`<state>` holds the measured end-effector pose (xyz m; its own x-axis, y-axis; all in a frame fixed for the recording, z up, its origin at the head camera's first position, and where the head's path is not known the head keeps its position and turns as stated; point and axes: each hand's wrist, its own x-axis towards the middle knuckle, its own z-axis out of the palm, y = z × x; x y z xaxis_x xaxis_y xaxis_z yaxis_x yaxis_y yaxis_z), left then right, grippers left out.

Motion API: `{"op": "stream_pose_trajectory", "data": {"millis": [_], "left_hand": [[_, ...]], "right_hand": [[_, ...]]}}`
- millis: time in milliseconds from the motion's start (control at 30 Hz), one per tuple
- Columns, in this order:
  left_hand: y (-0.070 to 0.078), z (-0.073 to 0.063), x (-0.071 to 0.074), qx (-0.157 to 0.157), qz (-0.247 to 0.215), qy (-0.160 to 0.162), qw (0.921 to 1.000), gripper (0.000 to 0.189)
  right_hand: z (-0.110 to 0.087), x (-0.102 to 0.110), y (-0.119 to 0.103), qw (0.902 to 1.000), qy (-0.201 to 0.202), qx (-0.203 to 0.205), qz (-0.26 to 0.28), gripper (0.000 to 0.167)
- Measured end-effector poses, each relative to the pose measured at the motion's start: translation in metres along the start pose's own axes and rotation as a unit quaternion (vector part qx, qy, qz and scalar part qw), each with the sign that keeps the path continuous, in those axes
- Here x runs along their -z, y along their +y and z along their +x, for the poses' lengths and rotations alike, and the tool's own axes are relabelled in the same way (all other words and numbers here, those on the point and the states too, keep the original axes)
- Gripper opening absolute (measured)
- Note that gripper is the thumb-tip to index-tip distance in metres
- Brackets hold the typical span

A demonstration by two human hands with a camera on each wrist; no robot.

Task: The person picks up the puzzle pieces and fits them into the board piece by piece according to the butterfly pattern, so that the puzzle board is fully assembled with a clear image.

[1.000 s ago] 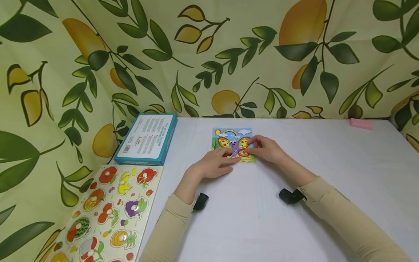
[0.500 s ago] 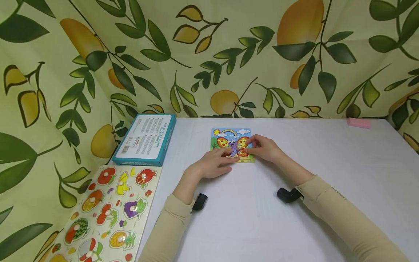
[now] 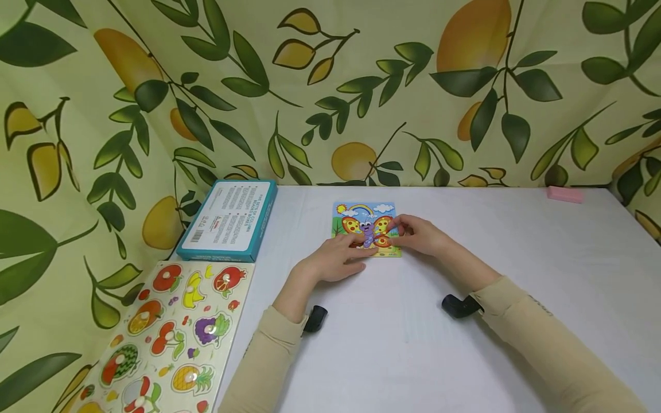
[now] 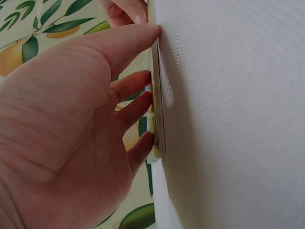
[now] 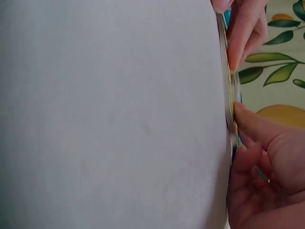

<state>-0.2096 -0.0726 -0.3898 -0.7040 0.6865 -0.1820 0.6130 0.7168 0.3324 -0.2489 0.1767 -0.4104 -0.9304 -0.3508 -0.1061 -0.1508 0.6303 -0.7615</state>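
Observation:
A small square butterfly jigsaw puzzle [image 3: 364, 210] lies flat near the middle back of the white table. My left hand [image 3: 337, 258] rests its extended fingers on the puzzle's lower left, over the butterfly's body. In the left wrist view, the thumb of that hand [image 4: 71, 109] meets the edge of the thin puzzle board [image 4: 160, 138], while several fingertips touch its face. My right hand [image 3: 424, 236] has its thumb and bent index finger at the butterfly's right wing. The right wrist view shows its thumb [image 5: 257, 125] on the board, with other fingers curled by the edge.
A teal and white box [image 3: 227, 221] lies at the back left. In front of it is a wooden fruit knob puzzle [image 3: 178, 321]. A pink block [image 3: 565, 194] sits at the far right, and a fruit-patterned cloth [image 3: 330, 92] hangs behind the table [image 3: 392, 344].
My right hand has shifted slightly to the right, uncovering more of the lower right wing. The left hand stays in place on the puzzle.

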Motion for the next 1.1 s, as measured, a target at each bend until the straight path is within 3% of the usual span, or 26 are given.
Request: {"op": "stream_pose_trajectory", "data": {"millis": [167,467,1100], "left_hand": [[0.0000,0.0017,-0.0007,0.006,-0.003,-0.002,1.0000,0.046],[-0.0006,0.0036,-0.0016,0.006,-0.010,-0.001,0.9999,0.046],[-0.0035,0.0062,-0.0036,0.001,-0.012,0.000,0.9999,0.046]], "right_hand": [[-0.0023,0.0040,0.0064,0.9997,-0.012,0.004,0.023,0.032],[-0.0060,0.0024,0.0064,0.9997,0.006,-0.025,-0.004,0.028],[-0.0080,0.0017,0.0051,0.9994,0.006,-0.004,-0.033,0.027]]}}
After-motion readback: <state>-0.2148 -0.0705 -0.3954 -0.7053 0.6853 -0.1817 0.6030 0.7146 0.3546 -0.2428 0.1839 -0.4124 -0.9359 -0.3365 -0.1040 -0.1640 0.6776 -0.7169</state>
